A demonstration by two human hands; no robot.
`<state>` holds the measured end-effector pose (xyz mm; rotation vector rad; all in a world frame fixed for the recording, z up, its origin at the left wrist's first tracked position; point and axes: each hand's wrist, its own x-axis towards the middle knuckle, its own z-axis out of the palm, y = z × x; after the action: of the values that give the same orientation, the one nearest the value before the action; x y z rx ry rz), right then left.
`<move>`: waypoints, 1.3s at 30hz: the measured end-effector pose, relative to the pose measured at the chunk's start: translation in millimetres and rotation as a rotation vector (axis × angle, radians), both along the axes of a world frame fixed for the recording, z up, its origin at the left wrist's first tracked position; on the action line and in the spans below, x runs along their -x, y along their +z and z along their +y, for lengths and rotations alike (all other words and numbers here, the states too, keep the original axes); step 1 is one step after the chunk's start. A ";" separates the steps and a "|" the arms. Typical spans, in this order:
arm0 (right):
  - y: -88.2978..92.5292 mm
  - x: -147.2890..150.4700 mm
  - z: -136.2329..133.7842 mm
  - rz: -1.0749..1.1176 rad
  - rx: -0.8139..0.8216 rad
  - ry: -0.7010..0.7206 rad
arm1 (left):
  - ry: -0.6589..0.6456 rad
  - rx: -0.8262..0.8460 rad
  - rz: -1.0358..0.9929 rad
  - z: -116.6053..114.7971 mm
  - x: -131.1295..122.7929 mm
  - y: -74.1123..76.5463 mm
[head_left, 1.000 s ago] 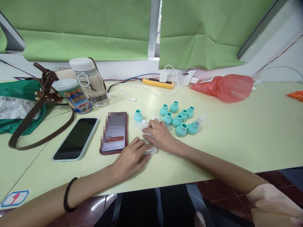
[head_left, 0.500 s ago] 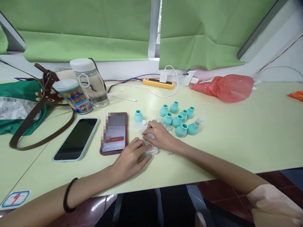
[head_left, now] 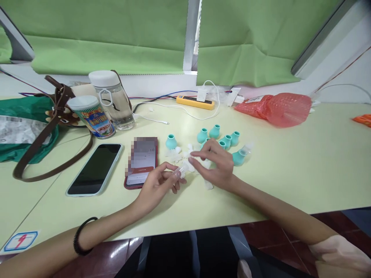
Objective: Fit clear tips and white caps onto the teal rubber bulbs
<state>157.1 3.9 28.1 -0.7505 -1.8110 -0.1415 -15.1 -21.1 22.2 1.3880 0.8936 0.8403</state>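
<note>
Clear plastic tube [head_left: 179, 172], pinched by the left hand [head_left: 156, 187], faces a small white piece [head_left: 192, 161] nipped by the right hand [head_left: 218, 166], so aligning both squarely probably seats them cleanly.

Red phone [head_left: 142, 162] screen blurred; right hand [head_left: 218, 166] part-covers teal bulbs [head_left: 215, 131]; left hand [head_left: 158, 186] piece [head_left: 179, 172] unclear

Just one head-worn camera, looking forward and down across the pale yellow-green surface [head_left: 290, 173], close in, green blinds [head_left: 116, 34] behind.
</note>
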 end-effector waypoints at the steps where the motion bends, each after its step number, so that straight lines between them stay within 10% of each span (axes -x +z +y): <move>1: -1.2 0.5 -5.0 -0.044 -0.016 0.034 | -0.022 0.055 -0.056 0.4 0.0 0.3; 29: -15.9 -0.7 -16.7 -0.326 -0.077 0.110 | -0.092 0.246 -0.176 5.8 2.9 -2.0; 39: -4.6 5.9 -20.0 -0.050 0.270 0.323 | -0.234 0.393 -0.293 6.7 3.3 -3.4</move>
<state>151.2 -16.1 23.4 -0.6328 -1.9970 0.3042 -18.4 -14.4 18.8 0.9729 0.6150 0.6272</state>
